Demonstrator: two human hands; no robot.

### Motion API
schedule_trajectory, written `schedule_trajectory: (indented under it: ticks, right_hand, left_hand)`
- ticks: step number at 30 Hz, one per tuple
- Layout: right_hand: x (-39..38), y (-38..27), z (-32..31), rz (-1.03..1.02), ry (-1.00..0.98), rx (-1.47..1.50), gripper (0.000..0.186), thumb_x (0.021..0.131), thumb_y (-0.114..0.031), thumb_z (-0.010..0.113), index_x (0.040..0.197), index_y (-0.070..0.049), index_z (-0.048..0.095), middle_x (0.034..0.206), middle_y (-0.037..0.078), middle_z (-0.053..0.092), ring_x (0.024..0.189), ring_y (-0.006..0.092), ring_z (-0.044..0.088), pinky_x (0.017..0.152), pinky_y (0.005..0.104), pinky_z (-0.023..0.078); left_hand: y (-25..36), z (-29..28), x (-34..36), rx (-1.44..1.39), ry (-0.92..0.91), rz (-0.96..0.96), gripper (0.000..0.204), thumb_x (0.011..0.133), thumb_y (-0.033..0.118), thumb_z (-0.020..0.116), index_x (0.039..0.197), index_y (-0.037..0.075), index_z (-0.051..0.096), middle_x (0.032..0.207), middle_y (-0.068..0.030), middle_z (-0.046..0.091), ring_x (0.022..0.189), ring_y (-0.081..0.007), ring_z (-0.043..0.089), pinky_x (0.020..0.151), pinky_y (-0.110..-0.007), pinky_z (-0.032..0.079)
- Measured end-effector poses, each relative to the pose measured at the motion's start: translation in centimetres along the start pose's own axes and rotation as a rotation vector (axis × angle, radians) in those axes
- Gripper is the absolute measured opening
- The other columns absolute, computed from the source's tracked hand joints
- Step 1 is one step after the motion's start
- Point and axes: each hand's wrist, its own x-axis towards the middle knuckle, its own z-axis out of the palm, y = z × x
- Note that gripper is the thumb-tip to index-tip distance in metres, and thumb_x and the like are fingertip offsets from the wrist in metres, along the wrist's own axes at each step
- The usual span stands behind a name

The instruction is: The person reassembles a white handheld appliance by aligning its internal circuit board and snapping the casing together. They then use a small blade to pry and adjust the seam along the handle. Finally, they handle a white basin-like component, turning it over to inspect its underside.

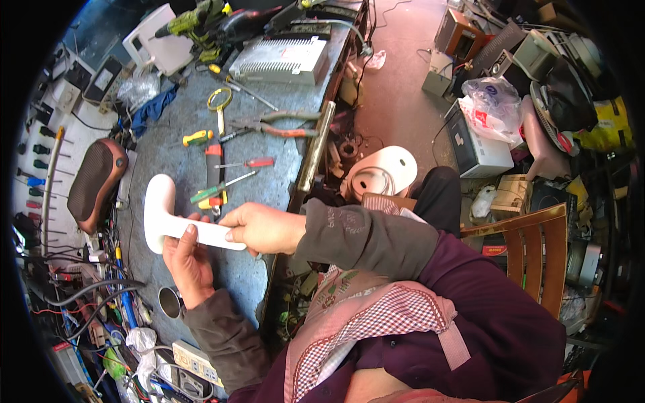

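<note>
White plastic fills both hands: a T-shaped white plastic part (168, 218), with a rounded crossbar at one end and a flat stem, is held level above the table (269, 141). The left hand (188, 258) lies under the stem, palm up, with its thumb pressed on top near the crossbar. The right hand (262, 228) is closed around the other end of the stem, knuckles up, fingers curled beneath. The hands sit just beside each other along the stem, and the crossbar sticks out beyond the left hand.

Beyond the hands, on the blue-grey table, lie several screwdrivers (222, 178) with red, green and yellow handles, and farther off a pair of orange-handled pliers (275, 126) beside a yellow-rimmed magnifying glass (219, 102). At the far end of the table rest a white ribbed box (282, 59) and a green power drill (191, 21). To the left of the left hand sits a brown rounded speaker (97, 183) among tangled cables. Just below the left wrist stands a small metal cup (169, 302). To the right of the right hand, past the table's edge, a white oval disc (383, 171) lies near the person's knee, and a wooden chair (534, 252) stands further right.
</note>
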Motion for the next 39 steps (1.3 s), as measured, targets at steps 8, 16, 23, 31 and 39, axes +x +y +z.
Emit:
schedule_trajectory:
  ticks: [8,16,23,31,39]
  right_hand:
    - [-0.3,-0.2,-2.7,0.172,-0.284,0.519,0.026,0.110,-0.020,0.056,0.122,0.001,0.067,0.090,0.016,0.073,0.057,0.0133,0.056,0.047,0.0277,0.040]
    - [-2.5,-1.4,-1.2,0.196,-0.178,0.451,0.042,0.113,-0.028,0.049,0.140,0.001,0.061,0.100,0.017,0.074,0.064,0.0138,0.063,0.053,0.0260,0.047]
    - [-4.0,0.0,0.9,-0.733,0.290,-0.961,0.054,0.098,-0.018,0.079,0.142,0.006,0.059,0.116,0.020,0.066,0.093,0.0362,0.074,0.076,0.0433,0.061]
    - [-3.7,0.5,1.2,-0.783,0.272,-1.271,0.051,0.098,-0.022,0.076,0.137,0.009,0.062,0.109,0.019,0.068,0.078,0.0296,0.073,0.066,0.0392,0.061]
    - [-4.1,-0.7,0.9,-0.763,0.125,-1.149,0.048,0.096,-0.023,0.079,0.135,0.001,0.065,0.103,0.014,0.069,0.075,0.0292,0.072,0.064,0.0402,0.058]
  left_hand:
    - [-0.8,3.0,-1.0,-0.295,-0.021,0.078,0.055,0.109,0.026,0.068,0.156,0.002,0.051,0.126,-0.0093,0.071,0.119,-0.0249,0.069,0.113,-0.049,0.052]
    - [0.3,4.7,-2.2,-0.544,-0.051,0.036,0.029,0.107,0.009,0.070,0.132,0.002,0.056,0.111,-0.0129,0.071,0.105,-0.0316,0.074,0.110,-0.059,0.058]
    - [0.1,5.6,-2.1,-0.510,-0.009,0.044,0.023,0.110,0.013,0.068,0.127,0.004,0.055,0.110,-0.0093,0.068,0.104,-0.0276,0.072,0.105,-0.056,0.061]
    - [-0.3,6.0,-2.2,-0.371,0.091,0.025,0.018,0.105,0.005,0.072,0.114,0.003,0.057,0.105,-0.0104,0.066,0.098,-0.0248,0.070,0.098,-0.060,0.064]
    - [0.5,6.1,-2.5,-0.383,0.178,-0.024,0.018,0.097,0.002,0.066,0.112,0.002,0.057,0.096,-0.0100,0.064,0.083,-0.0227,0.068,0.085,-0.050,0.067]
